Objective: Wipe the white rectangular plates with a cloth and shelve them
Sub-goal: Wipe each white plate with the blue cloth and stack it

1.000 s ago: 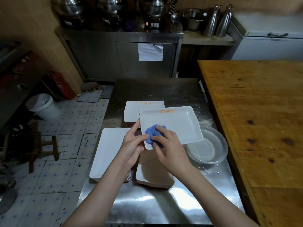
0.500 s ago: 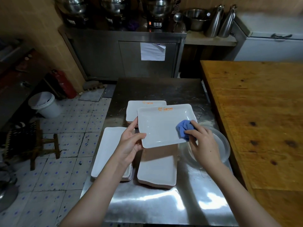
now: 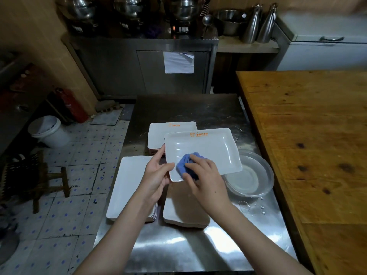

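Note:
A white rectangular plate (image 3: 210, 147) with an orange logo is held above the steel table, tilted slightly. My left hand (image 3: 156, 175) grips its near-left edge. My right hand (image 3: 206, 175) presses a crumpled blue cloth (image 3: 187, 162) onto the plate's near-left corner. Behind it lies a stack of white plates (image 3: 158, 133) with the same logo. A stack of plates (image 3: 129, 181) sits at the near left, and another stack (image 3: 182, 211) lies under my right wrist, partly hidden.
A clear glass bowl (image 3: 256, 175) with water stands right of the held plate, with drops on the steel table (image 3: 178, 245). A wooden table (image 3: 313, 135) borders the right side. A steel cabinet (image 3: 143, 66) with pots stands behind; a white bucket (image 3: 48, 132) is on the tiled floor.
My right hand swept the blue cloth from the plate's near-left corner to its right edge and back to the near-left corner. The left hand kept its hold.

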The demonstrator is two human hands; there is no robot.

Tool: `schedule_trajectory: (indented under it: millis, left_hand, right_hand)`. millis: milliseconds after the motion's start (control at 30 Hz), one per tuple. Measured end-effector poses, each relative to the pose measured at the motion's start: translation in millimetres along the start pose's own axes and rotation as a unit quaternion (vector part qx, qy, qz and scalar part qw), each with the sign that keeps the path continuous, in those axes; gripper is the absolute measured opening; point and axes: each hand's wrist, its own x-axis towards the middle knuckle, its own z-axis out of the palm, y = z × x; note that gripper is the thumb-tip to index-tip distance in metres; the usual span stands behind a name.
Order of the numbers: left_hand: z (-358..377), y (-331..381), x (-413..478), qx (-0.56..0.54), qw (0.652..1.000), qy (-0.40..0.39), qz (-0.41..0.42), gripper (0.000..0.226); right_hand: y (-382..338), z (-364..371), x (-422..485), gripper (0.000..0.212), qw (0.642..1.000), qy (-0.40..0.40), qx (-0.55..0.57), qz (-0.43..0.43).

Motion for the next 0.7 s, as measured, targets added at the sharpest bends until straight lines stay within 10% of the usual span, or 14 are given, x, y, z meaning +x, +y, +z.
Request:
schedule_trajectory:
  millis: [700]
  left_hand:
    - [4.2,-1.5,-6.7,0.018,1.0,0.009,0.005,0.063]
  right_hand:
    - [16.6,-3.4,-0.9,0.031,0.998,0.0,0.063,0.01]
